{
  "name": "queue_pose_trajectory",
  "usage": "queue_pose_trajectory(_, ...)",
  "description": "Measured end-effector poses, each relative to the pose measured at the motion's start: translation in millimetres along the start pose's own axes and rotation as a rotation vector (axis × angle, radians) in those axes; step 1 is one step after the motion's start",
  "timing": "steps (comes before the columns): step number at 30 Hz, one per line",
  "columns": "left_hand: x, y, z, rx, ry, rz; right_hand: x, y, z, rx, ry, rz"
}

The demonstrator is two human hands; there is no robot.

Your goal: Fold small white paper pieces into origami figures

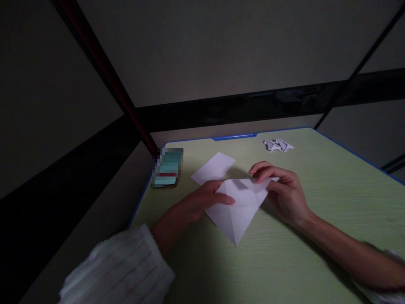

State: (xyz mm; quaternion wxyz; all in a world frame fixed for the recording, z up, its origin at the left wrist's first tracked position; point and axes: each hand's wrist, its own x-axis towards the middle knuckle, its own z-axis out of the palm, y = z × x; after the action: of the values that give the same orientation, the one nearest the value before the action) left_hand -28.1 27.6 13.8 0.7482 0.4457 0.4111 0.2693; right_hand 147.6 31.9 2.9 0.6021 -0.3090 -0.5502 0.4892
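A white sheet of paper (238, 211), folded into a downward-pointing triangle, lies on the pale green table (316, 219). My left hand (196, 202) rests on its left part, fingers flat and pressing the paper down. At the sheet's upper right corner, my right hand (281, 188) has its fingers curled and pinches the top edge of the fold. A white knitted sleeve covers my left forearm.
A second flat white sheet (213, 168) lies just behind the folded one. Several small folded paper pieces (278, 145) sit at the far right of the table. A teal box (167, 168) stands near the far left corner. Dark walls and a red-brown post surround the blue-edged table.
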Motion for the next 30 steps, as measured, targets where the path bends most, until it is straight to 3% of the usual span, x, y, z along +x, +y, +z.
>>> queue_pose_trajectory(8, 0, 1, 3.2, -0.032, 0.020, 0.024, 3, -6, 5, 0.129, 0.008, 0.114)
queue_pose_trajectory(15, 1, -2, 5.1, 0.085, -0.050, 0.070, 1, -7, 6, 0.175, -0.027, 0.161)
queue_pose_trajectory(24, 2, -1, 14.2, 0.413, 0.078, 0.183, -2, -3, 6, 0.103, -0.071, 0.164)
queue_pose_trajectory(30, 5, -4, 13.4, 0.450, 0.219, 0.288, -1, -1, 12, 0.143, -0.074, 0.363)
